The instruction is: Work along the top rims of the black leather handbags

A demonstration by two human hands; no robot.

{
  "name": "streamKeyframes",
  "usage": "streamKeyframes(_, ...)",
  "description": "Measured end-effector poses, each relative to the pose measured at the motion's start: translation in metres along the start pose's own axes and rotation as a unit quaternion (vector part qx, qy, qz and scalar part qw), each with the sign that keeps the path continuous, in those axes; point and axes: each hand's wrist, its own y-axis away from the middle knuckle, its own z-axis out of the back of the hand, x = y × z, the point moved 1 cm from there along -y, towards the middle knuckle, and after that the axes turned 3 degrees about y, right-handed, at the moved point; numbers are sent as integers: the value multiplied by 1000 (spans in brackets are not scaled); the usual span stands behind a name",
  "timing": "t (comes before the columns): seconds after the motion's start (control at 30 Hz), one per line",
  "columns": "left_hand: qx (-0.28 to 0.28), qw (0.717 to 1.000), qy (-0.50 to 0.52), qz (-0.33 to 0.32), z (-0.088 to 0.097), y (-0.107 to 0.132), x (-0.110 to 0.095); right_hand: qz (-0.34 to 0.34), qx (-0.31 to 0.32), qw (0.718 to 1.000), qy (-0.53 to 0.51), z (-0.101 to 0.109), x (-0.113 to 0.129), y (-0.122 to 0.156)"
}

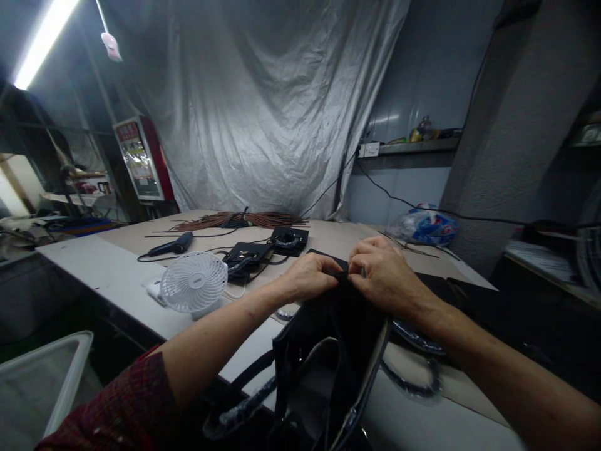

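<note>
A black handbag [323,363] stands open at the table's near edge, its handles hanging to the left and right. My left hand [310,275] is closed, pinching the bag's far top edge. My right hand [382,272] is closed on the same edge right beside it, the knuckles of both hands almost touching. What sits between the fingertips, other than the black material, is hidden.
A small white desk fan [193,282] stands left of my hands. Behind it lie black leather pieces [246,254], a black handheld tool with a cord [171,245], and a bundle of brown strips [239,220]. A plastic bag [425,227] sits at back right. A white bin [61,376] stands at lower left.
</note>
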Motion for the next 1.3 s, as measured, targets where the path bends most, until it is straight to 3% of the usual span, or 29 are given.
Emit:
streamKeyframes(0.2, -11, 999, -29, -21, 1, -12, -3, -22, -5, 999, -32, -2, -3, -2)
streamKeyframes(0.4, -59, 989, -137, -18, 3, -13, -4, -200, -79, 965, -151, 9, -29, 7)
streamKeyframes(0.53, -74, 983, -164, -34, -3, -15, -3, -221, -113, 952, -177, 19, -29, 16)
streamKeyframes(0.67, -105, 980, -171, -15, 1, -17, -1, -218, -163, 936, -225, 26, -15, 28)
streamKeyframes(0.83, -185, 965, -180, 43, 41, -1, 2, -213, -185, 909, -307, 25, 11, 65)
streamKeyframes(0.97, -214, 930, -275, 115, 66, 16, 13, -180, -171, 915, -318, 17, 41, 102)
streamKeyframes(1.13, -193, 902, -352, 158, 67, 17, 28, -108, -144, 950, -254, 2, 75, 126)
streamKeyframes(1.2, -191, 904, -364, 121, 63, 15, 26, -99, -142, 963, -209, -5, 80, 125)
streamKeyframes(1.3, -170, 912, -371, -49, 53, 16, 11, -145, -174, 959, -171, -16, 70, 119)
